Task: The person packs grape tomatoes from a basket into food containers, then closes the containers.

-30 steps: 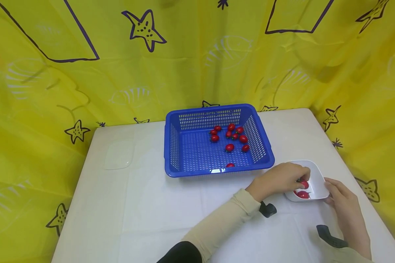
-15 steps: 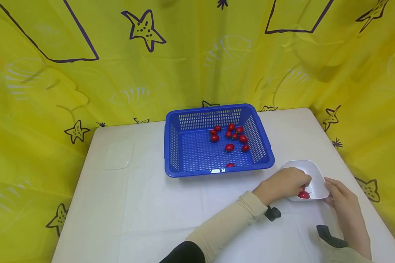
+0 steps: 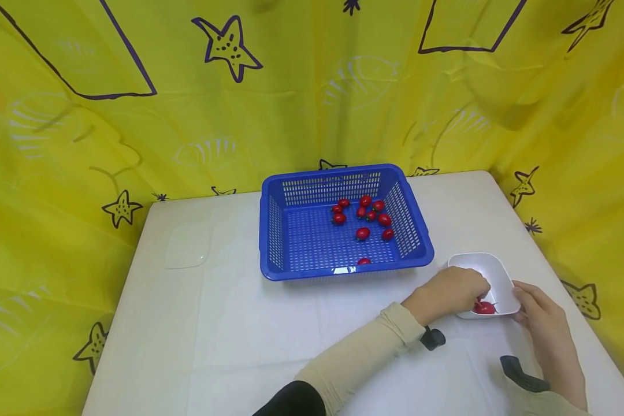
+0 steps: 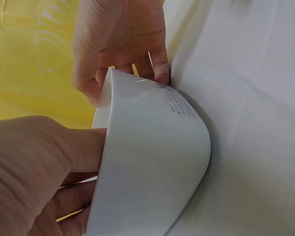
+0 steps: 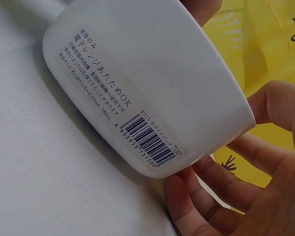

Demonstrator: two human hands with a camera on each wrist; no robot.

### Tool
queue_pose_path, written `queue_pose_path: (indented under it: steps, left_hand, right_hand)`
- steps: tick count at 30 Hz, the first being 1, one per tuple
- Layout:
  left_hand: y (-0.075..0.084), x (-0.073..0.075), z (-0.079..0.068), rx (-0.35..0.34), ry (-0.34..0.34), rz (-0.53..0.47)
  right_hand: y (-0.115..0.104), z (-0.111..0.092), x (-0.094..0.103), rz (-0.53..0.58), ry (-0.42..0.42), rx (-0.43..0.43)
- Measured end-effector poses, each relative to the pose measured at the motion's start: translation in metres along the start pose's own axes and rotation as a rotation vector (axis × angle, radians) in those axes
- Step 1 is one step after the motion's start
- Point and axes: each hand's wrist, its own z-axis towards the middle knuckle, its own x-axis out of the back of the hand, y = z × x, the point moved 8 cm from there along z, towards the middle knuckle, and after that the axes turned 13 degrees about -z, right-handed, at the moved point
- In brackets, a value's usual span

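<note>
Over the last second, the left hand (image 3: 451, 293) has lowered and slid a little rightward into a white container (image 3: 503, 283). A small red tomato that showed between its fingertips has dropped mostly out of sight beneath them, and the tomato (image 3: 485, 308) visible below the fingers has shifted slightly toward the right hand (image 3: 548, 320). The right hand and the container have held their places. This suggests that the left hand is busy among the tomatoes inside the container, with the right hand serving as the steady support.

The left hand is bent over the near left rim, its thumb and fingers reaching down inside. The fingertips are hidden, so whether they grasp a tomato, and how far apart they are, cannot be told. The right hand grips the container's right side, thumb at the rim and fingers curled against the outer wall, which carries a printed label (image 5: 123, 103).

Ahead and to the left of both hands, a blue basket (image 3: 301, 275) holds more tomatoes (image 3: 362, 233), lying as they did a second ago. Well to the left of the left hand, a transparent, lid-like piece (image 3: 188, 247) lies flat on the white-covered worktop (image 3: 249, 341).
</note>
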Motion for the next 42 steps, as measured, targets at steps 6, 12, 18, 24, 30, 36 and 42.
queue_pose_path:
  steps: [6, 12, 18, 24, 30, 36, 42]
  left_hand:
    - [0.001, -0.001, 0.002, 0.013, -0.012, -0.01]
    - [0.002, 0.001, 0.002, 0.026, -0.016, -0.055]
    - [0.007, 0.006, 0.002, 0.049, -0.04, -0.093]
    - [0.013, 0.016, -0.001, 0.042, -0.043, -0.105]
    - [0.013, 0.034, -0.013, 0.021, -0.009, -0.118]
    - [0.006, 0.053, -0.027, 0.037, 0.014, -0.237]
    - [-0.003, 0.067, -0.046, 0.052, 0.01, -0.354]
  right_hand:
    - [0.0, 0.0, 0.0, -0.014, 0.004, -0.015]
    - [0.001, 0.001, 0.0, -0.007, 0.005, -0.014]
    - [0.002, 0.0, 0.001, 0.01, 0.012, -0.008]
    - [-0.001, 0.0, 0.001, 0.031, 0.005, 0.004]
    - [-0.002, -0.001, 0.0, 0.037, -0.005, -0.003]
    - [0.0, 0.0, -0.001, 0.02, -0.002, 0.006]
    - [0.001, 0.002, -0.001, -0.008, -0.004, -0.004]
